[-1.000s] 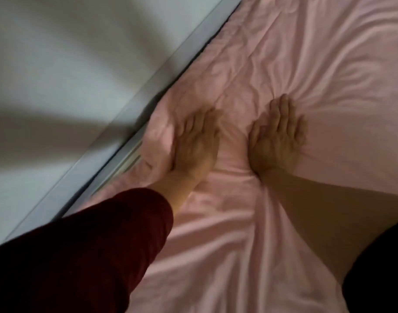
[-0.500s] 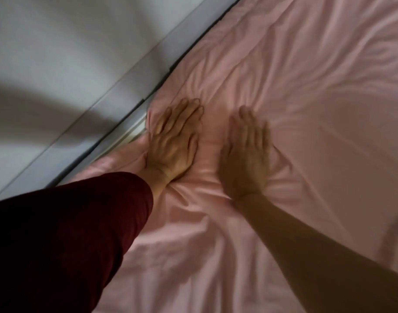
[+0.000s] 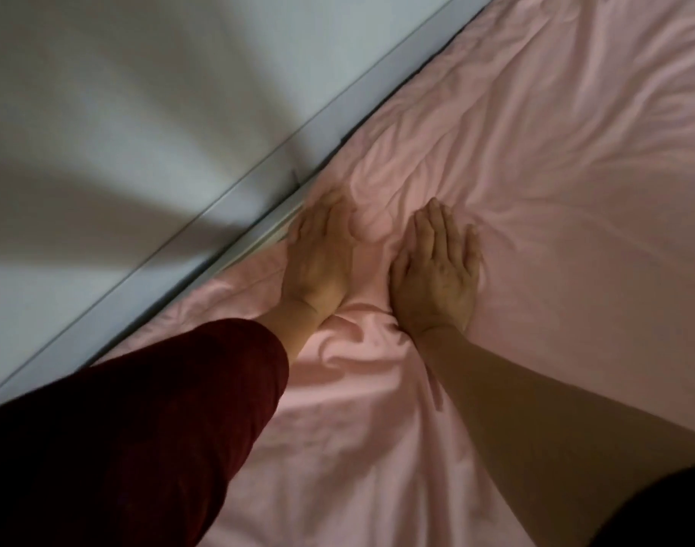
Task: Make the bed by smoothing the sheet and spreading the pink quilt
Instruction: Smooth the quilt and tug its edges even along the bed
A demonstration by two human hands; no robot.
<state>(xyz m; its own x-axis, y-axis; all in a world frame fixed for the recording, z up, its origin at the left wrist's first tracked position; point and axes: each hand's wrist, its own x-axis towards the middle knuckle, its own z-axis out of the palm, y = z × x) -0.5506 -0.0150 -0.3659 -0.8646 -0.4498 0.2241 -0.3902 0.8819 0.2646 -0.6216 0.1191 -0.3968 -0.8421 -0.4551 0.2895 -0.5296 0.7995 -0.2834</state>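
Pink bedding (image 3: 555, 199) covers the bed and is creased around my hands; I cannot tell whether it is the sheet or the quilt. My left hand (image 3: 322, 258) lies flat on it, palm down, right at the edge beside the wall, and its fingertips blur into the fabric. My right hand (image 3: 436, 270) presses flat a little to the right, fingers together and pointing away from me. A small ridge of bunched cloth (image 3: 361, 325) sits between the two wrists. Neither hand grips anything.
A pale grey wall (image 3: 120, 132) runs diagonally along the bed's left side, with a grey frame strip (image 3: 227, 215) at the bedding's edge. My dark red sleeve (image 3: 140, 428) fills the lower left. Pink bedding stretches to the right and toward me.
Both hands slid along the pink fabric toward the wall edge while staying flat. The left hand now reaches the edge by the frame, and the folds between the hands have shifted.
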